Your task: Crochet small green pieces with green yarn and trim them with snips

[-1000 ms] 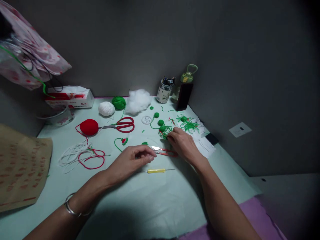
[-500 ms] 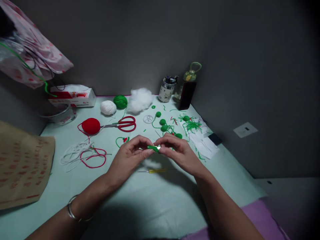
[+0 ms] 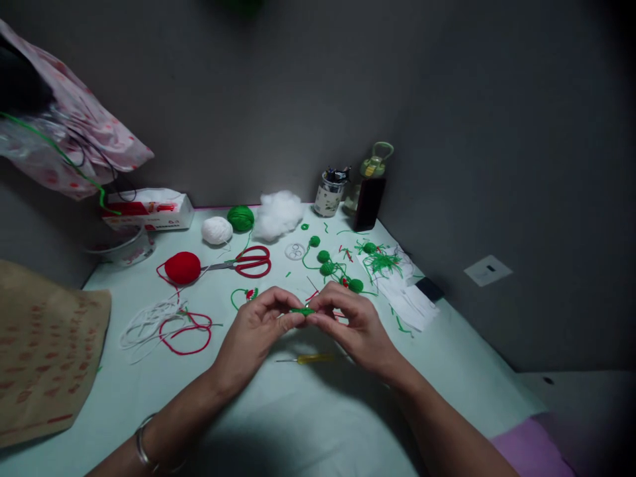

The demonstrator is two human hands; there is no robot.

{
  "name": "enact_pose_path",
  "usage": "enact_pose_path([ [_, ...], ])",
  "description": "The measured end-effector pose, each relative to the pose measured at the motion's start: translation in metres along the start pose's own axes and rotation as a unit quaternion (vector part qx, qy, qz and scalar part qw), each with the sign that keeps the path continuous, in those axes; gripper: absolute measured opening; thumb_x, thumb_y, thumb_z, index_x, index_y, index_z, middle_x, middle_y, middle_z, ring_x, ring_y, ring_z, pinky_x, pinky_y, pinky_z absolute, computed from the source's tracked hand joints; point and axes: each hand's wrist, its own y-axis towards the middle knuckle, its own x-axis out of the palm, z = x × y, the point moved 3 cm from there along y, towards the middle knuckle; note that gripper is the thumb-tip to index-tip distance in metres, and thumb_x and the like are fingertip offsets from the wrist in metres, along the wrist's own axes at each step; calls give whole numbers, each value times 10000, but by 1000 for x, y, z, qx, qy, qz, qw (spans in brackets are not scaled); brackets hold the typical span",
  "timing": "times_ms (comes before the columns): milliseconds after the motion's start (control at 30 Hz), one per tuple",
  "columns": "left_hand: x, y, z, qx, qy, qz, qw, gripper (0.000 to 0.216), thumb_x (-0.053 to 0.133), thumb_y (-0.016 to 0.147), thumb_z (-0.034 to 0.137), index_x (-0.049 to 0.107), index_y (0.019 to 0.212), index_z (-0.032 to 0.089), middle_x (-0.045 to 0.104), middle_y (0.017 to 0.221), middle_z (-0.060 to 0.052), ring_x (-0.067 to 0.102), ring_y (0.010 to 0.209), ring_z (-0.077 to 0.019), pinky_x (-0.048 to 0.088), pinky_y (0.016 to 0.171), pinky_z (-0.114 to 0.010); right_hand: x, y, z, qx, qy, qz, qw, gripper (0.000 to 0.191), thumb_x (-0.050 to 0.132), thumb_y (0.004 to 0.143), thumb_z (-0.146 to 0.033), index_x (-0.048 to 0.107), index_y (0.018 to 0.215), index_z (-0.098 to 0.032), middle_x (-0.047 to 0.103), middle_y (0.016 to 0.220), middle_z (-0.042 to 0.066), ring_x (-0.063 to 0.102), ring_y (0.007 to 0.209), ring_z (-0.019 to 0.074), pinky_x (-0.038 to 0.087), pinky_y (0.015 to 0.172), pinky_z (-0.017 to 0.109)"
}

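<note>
Between the fingertips of both hands is a small green crocheted piece (image 3: pixel 301 311), held above the table. My left hand (image 3: pixel 263 324) pinches its left end, and my right hand (image 3: pixel 350 321) pinches its right end; the fingers hide much of it. Below the hands lies a crochet hook with a yellow handle (image 3: pixel 314 358). Just past my left hand is a small red and green crocheted piece (image 3: pixel 251 294) with a green tail. Beyond my right hand lie green crocheted balls (image 3: pixel 326 268) joined to loose yarn.
Red-handled scissors (image 3: pixel 252 262), a red yarn ball (image 3: pixel 183 267), a white yarn ball (image 3: pixel 217 230), a green yarn ball (image 3: pixel 241 218) and white stuffing (image 3: pixel 277 215) lie farther back. A pen cup (image 3: pixel 328 195) and dark phone (image 3: pixel 370 204) stand at the back right. A paper bag (image 3: pixel 50 351) is at left.
The view has tilted up slightly, so everything sits lower in the picture. My right fingertips have closed in toward my left on the green piece, and less of it shows.
</note>
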Motion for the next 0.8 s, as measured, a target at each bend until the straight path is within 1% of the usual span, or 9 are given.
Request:
enact_pose_path([
  [133, 0, 0, -2, 10, -5, 6, 1000, 193, 793, 815, 246, 668, 959, 226, 673, 941, 23, 635, 902, -130, 475, 816, -238, -1, 1, 3, 25, 40, 23, 999, 68, 686, 900, -222, 722, 843, -207, 613, 764, 5, 539, 738, 148, 403, 661, 283],
  [300, 1, -1, 1, 8, -16, 19, 1000, 108, 746, 855, 269, 669, 900, 208, 689, 844, 20, 669, 792, -136, 502, 774, -262, 1, 2, 8, 66, 86, 30, 994, 97, 687, 892, -256, 734, 818, -213, 597, 747, -4, 513, 714, 141, 379, 645, 279],
  [433, -1, 0, 1, 23, -17, 35, 999, 86, 747, 848, 248, 677, 856, 198, 697, 817, 17, 675, 789, -144, 510, 782, -266, 4, 3, 6, 77, 112, 21, 991, 69, 715, 867, -264, 717, 821, -213, 596, 772, -11, 521, 709, 131, 389, 665, 272],
  [500, -1, 1, -1, 22, -22, 29, 999, 88, 749, 848, 249, 677, 846, 200, 684, 806, 21, 660, 791, -137, 506, 786, -257, 4, 4, 6, 85, 114, 18, 990, 79, 723, 861, -277, 717, 821, -209, 596, 771, -11, 524, 707, 131, 392, 671, 272],
  [600, -1, 1, -2, 24, -32, 11, 999, 121, 771, 831, 230, 681, 912, 224, 673, 903, 18, 636, 879, -135, 495, 818, -241, 3, 4, 11, 116, 126, 12, 985, 134, 709, 875, -331, 732, 842, -204, 607, 794, 3, 529, 736, 140, 396, 684, 274],
  [667, -1, 1, -1, 26, -29, -3, 999, 231, 776, 826, 218, 688, 1034, 264, 661, 976, 17, 626, 936, -140, 489, 838, -239, 3, 3, 16, 141, 159, -6, 977, 177, 701, 883, -375, 730, 866, -201, 601, 804, 4, 512, 732, 136, 391, 684, 271],
  [733, -1, 0, 2, 22, -11, -22, 999, 297, 749, 852, 231, 687, 1136, 295, 659, 979, 11, 629, 926, -146, 492, 832, -252, 4, 1, 21, 161, 196, -34, 967, 225, 684, 896, -414, 718, 869, -192, 574, 774, -3, 480, 706, 128, 377, 669, 265],
  [767, -1, 0, 4, 20, 9, -33, 999, 283, 731, 867, 241, 697, 1143, 294, 661, 959, 6, 630, 902, -149, 493, 823, -262, 5, 0, 23, 170, 214, -48, 961, 250, 681, 898, -430, 709, 855, -185, 555, 748, -7, 464, 689, 125, 369, 658, 263],
  [800, -1, 0, 6, 24, 30, -40, 998, 238, 720, 875, 248, 718, 1110, 284, 660, 933, 2, 626, 875, -152, 491, 813, -269, 7, -1, 25, 179, 233, -61, 954, 272, 685, 892, -445, 698, 837, -179, 538, 723, -13, 451, 673, 122, 363, 645, 260],
])
